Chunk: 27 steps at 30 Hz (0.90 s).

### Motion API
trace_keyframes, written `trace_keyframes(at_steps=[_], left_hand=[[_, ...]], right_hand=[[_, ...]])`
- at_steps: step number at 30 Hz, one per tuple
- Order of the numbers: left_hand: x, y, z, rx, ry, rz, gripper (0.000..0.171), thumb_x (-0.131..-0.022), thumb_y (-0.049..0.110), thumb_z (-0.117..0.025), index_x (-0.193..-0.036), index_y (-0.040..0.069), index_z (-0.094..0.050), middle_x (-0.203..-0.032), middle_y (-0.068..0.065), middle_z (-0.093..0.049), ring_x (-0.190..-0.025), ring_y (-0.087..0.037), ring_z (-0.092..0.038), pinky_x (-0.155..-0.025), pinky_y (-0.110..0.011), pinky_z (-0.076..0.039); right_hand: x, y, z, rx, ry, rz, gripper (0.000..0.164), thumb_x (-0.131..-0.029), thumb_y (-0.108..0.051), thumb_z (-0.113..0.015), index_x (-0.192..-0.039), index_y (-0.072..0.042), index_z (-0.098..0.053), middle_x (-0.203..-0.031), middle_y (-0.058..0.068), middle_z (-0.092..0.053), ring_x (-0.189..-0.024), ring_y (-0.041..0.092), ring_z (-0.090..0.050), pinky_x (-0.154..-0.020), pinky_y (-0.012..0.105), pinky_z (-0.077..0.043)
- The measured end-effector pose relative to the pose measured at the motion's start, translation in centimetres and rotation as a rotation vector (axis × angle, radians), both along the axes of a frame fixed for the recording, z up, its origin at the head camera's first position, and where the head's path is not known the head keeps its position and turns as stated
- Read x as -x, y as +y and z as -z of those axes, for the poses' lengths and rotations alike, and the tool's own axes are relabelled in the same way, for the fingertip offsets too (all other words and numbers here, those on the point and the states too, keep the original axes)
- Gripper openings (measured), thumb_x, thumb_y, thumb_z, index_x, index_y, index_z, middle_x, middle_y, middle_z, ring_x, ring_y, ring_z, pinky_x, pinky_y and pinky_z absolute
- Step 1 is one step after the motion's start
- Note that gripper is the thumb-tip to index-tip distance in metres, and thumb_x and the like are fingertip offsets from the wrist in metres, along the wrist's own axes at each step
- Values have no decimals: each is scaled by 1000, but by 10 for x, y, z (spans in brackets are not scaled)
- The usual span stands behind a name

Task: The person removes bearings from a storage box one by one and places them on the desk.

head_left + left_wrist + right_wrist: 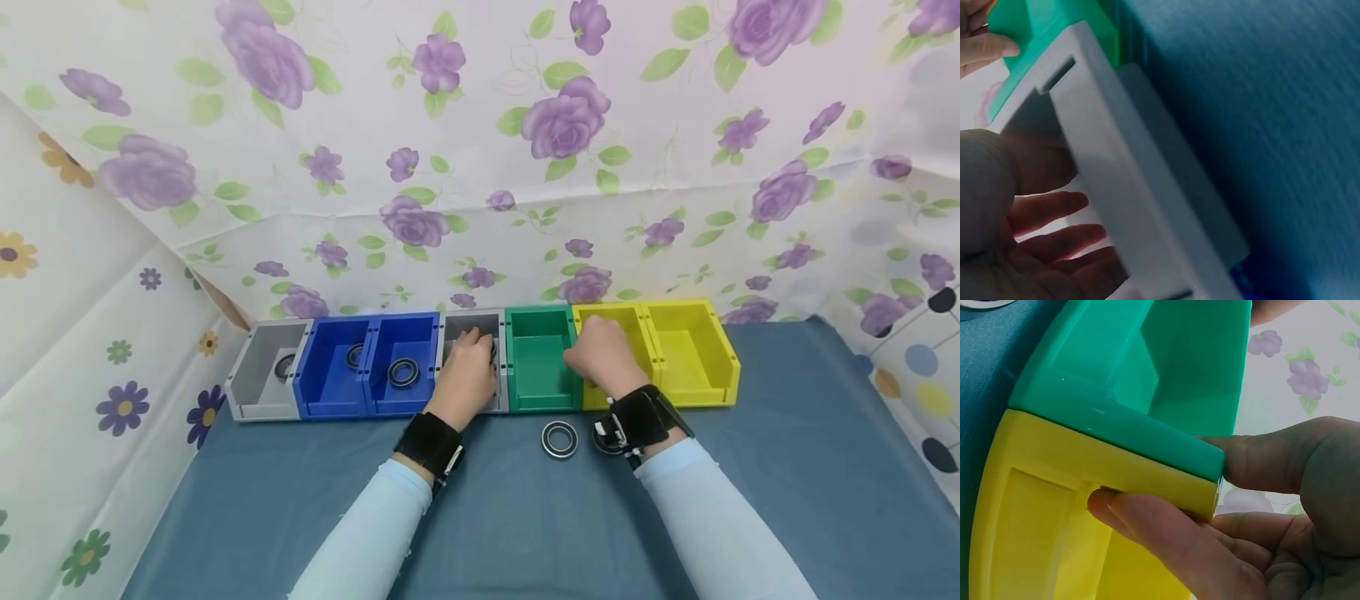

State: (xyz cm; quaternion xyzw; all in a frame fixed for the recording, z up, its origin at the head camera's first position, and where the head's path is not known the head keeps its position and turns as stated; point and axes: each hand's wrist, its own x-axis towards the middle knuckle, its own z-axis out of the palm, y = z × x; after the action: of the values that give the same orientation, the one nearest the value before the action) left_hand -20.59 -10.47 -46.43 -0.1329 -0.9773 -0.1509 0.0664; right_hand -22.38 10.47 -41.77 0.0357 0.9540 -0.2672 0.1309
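My left hand reaches down into the middle grey bin. In the left wrist view its fingers lie extended inside, behind the grey front wall. A dark ring bearing shows partly beside those fingers in the head view. My right hand grips the adjoining side walls of the green bin and a yellow bin. Its thumb is on the green side and its fingers reach into the yellow one. The green bin's visible floor is bare.
Beyond these stand another yellow bin at the right, two joined blue bins and a grey bin at the left. Bearings lie in the blue and left grey bins. One bearing sits on the blue cloth; another is partly under my right wrist.
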Motion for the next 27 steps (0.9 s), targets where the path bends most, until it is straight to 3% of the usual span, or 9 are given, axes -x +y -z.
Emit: trace_keyframes(at_steps=[6,14,21,27], left_hand=[[7,3,7,46,-94,-37,42,-86,10,-59,-126,1,-53,-134,-22,-43,-127,-35,-35,-105,-40,-23],[10,7,8,55,-226,-67,56,-86,15,-60,-139,10,-42,-139,-21,-35,-121,-38,-40,-97,-41,-36],[8,8,4,155,-255,-45,63,-87,11,-58,-145,18,-34,-139,-22,-32,-107,-32,-50,-82,-37,-46],[8,11,3,132,-260,-54,55,-87,6,-57,-140,14,-42,-134,-19,-36,-103,-28,-52,-80,-36,-47]], right_hand=[[0,1,-3,5,-25,-5,11,-78,-13,-58,-76,-2,-57,-70,13,-58,-49,20,-57,-43,27,-46],[0,2,-5,-2,-30,3,12,-79,-13,-58,-79,-1,-56,-72,13,-58,-50,21,-57,-44,27,-46],[0,2,-6,-14,-31,0,12,-79,-14,-58,-78,-2,-57,-70,12,-58,-50,20,-57,-43,26,-45],[-2,1,-5,-8,-26,0,11,-79,-13,-57,-78,-2,-57,-68,11,-58,-49,20,-57,-42,27,-45]])
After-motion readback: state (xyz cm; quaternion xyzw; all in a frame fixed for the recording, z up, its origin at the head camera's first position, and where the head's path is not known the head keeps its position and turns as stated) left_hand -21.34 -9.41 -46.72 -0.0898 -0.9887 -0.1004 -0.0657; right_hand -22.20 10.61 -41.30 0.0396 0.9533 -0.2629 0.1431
